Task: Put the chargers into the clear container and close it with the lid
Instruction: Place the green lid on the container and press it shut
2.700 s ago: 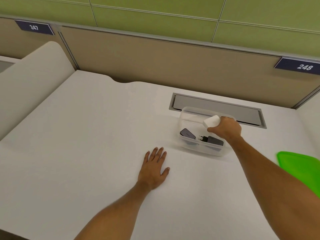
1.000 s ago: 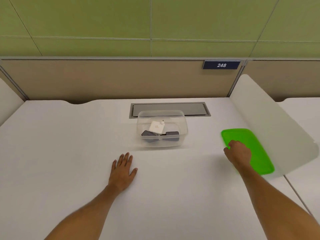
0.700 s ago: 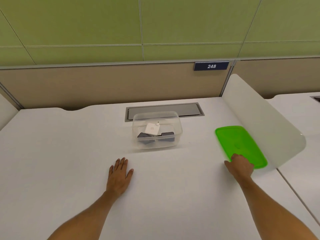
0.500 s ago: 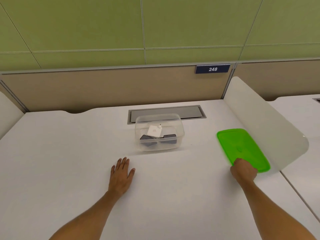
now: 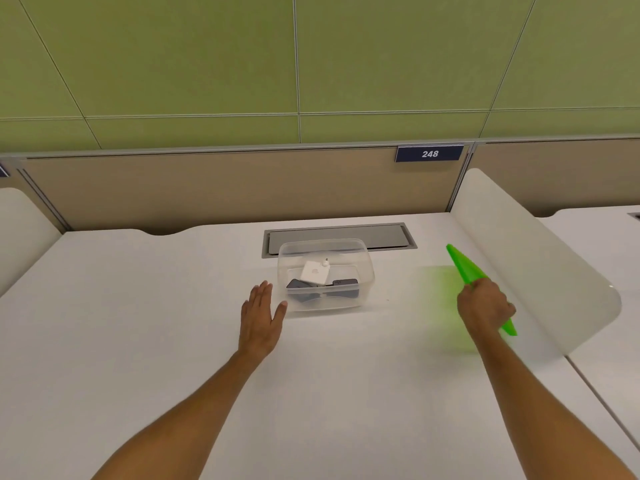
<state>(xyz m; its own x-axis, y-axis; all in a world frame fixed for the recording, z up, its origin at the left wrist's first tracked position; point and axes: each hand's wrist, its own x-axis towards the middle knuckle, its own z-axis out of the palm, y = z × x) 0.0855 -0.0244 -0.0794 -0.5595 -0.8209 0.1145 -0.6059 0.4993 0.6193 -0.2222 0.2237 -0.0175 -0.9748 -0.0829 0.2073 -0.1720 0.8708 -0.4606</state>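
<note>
Our right hand (image 5: 485, 308) pinches the thin, light, probably flexible green lid (image 5: 465, 268) by its near edge, tilted up, while our open, empty left hand (image 5: 260, 317) rests beside the clear container (image 5: 360, 292), which looks light enough to slide.

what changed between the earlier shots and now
The right hand let go of the white charger, now in the clear container, then gripped the green lid and tipped it up off the desk. The left hand slid up beside the container. The container and the dark chargers stayed put.
</note>
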